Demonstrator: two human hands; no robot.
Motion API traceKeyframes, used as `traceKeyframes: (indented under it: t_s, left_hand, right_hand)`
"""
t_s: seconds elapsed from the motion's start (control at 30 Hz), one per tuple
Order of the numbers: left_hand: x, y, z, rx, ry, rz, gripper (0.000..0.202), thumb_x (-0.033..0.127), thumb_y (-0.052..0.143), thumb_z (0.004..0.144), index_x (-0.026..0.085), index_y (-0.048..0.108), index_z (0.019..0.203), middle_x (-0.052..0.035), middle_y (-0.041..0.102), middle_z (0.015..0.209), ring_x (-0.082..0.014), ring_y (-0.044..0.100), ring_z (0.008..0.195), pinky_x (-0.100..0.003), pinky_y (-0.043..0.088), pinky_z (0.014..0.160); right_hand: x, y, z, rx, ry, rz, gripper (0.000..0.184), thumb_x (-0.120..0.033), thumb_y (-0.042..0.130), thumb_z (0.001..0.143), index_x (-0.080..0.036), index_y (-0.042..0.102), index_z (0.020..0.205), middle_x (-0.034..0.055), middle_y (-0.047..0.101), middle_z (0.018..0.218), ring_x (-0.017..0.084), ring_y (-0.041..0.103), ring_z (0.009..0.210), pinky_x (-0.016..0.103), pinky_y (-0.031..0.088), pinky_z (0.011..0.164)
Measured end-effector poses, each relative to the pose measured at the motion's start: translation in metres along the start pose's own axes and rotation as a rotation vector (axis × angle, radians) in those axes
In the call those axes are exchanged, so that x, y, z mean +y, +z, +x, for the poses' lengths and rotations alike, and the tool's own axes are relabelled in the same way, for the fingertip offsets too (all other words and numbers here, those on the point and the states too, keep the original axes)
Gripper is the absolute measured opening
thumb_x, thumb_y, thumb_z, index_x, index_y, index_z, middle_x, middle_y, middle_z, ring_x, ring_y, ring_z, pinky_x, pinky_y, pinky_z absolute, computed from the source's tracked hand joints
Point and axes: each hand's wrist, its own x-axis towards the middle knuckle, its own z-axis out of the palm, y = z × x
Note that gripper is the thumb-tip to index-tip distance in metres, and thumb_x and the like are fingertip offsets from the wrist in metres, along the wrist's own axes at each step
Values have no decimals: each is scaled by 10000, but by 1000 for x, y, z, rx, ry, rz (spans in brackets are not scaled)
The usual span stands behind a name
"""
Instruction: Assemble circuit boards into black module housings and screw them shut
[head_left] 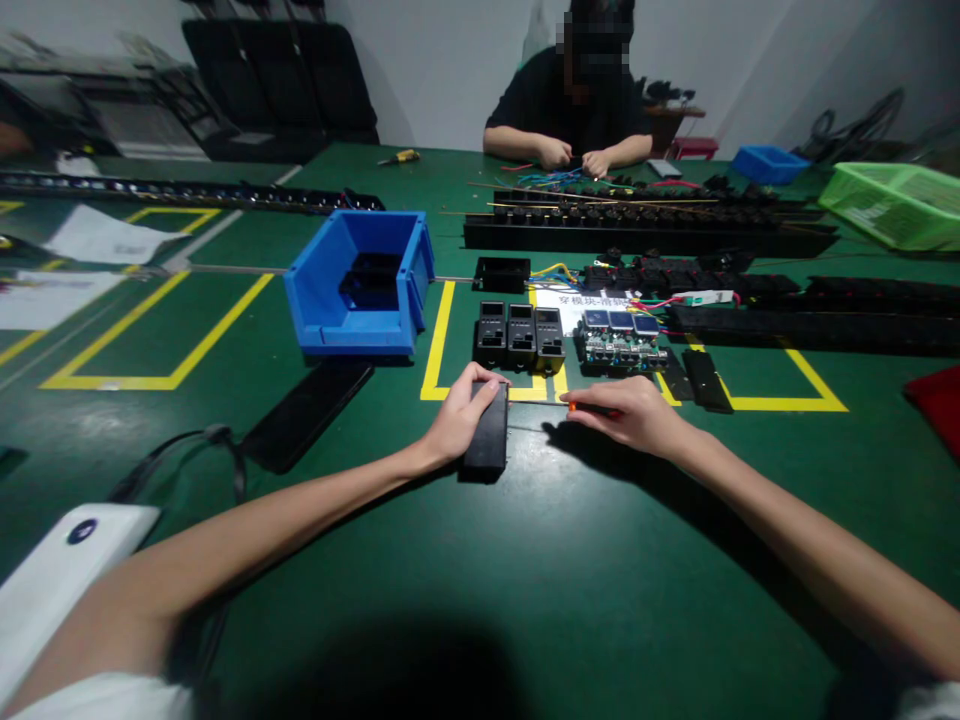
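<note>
My left hand is wrapped round a black rectangular module that stands on the green table, just in front of a yellow floor-tape line. My right hand is closed in a pinch on a thin screwdriver with an orange collar, its tip pointing left toward the module. Just behind my hands sit three black modules in a row and a set of circuit boards with blue displays.
A blue bin holding black parts stands at the left. Long black power strips and coloured wires lie across the far table. A person sits opposite, hands on wires. A green basket is at far right. A black flat plate lies near left.
</note>
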Motion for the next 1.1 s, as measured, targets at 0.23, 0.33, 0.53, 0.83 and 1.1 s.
traceKeyframes:
  t_s: [0.23, 0.33, 0.53, 0.83, 1.1]
  left_hand:
    - [2, 1, 0, -1, -7, -8, 216, 389, 508, 923, 180, 559, 922, -65, 638, 987, -193, 602, 905, -343, 474, 841]
    - [2, 0, 0, -3, -12, -11, 226, 401, 513, 920, 180, 561, 921, -65, 644, 982, -194, 607, 893, -343, 477, 833]
    - [-1, -1, 0, -11, -14, -13, 245, 420, 513, 925, 182, 570, 943, -64, 652, 995, -189, 612, 890, -326, 483, 823]
    - [-1, -1, 0, -12, 0, -6, 243, 411, 505, 934, 180, 579, 951, -59, 649, 977, -190, 610, 892, -330, 477, 840]
    - [-1, -1, 1, -2, 3, -5, 246, 422, 517, 922, 183, 576, 932, -55, 651, 961, -197, 607, 901, -335, 476, 848]
  right_hand:
    - [4, -2, -6, 4, -187, -301, 258, -254, 569, 941, -187, 681, 1163, 57, 734, 792, 142, 659, 633, 246, 468, 546]
    - [2, -2, -7, 7, -214, -326, 255, -237, 581, 929, -188, 687, 1156, 70, 748, 832, 154, 674, 664, 259, 484, 565]
    - [-14, 2, 2, 155, 244, 143, 289, -354, 535, 941, -158, 747, 943, 87, 754, 806, 141, 653, 579, 261, 504, 545]
    - [-4, -5, 13, -100, 844, 1112, 422, -467, 475, 942, -131, 718, 1019, 166, 746, 1065, 161, 697, 614, 256, 523, 480]
    - [-8, -3, 10, -260, 762, 836, 377, -460, 691, 823, -130, 730, 1001, 10, 686, 600, 31, 376, 327, 174, 227, 321]
